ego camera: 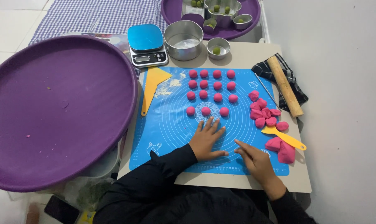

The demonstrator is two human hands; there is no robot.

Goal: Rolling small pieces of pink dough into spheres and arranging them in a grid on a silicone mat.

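The left hand (206,140) lies flat on the blue mat (171,124), palm down, fingers spread, grasping nothing; whether a dough piece sits under the palm cannot be told. Its fingertips are just short of the nearest pink dough balls (210,92), which stand in neat rows on the far half of the mat. The right hand (256,161) rests near the mat's near edge with the forefinger stretched toward the left hand and the other fingers loosely curled — it holds nothing either.

Toward the mat's right edge lies a heap of rough pink dough pieces (264,114), and beside the right hand a larger pink lump (282,149) — a small yellow scraper (284,137) lies between them. A bigger yellow scraper (152,85) lies at the mat's far left corner beside some white crumbs. A wooden rolling pin (284,86) rests on a dark checked cloth (293,89) at the tabletop's right edge. Along the far edge stand a kitchen scale (146,45), a round metal tin (183,40) and a small metal cup (218,47) holding a green ball. A big purple tray (51,108) sits left of the mat.
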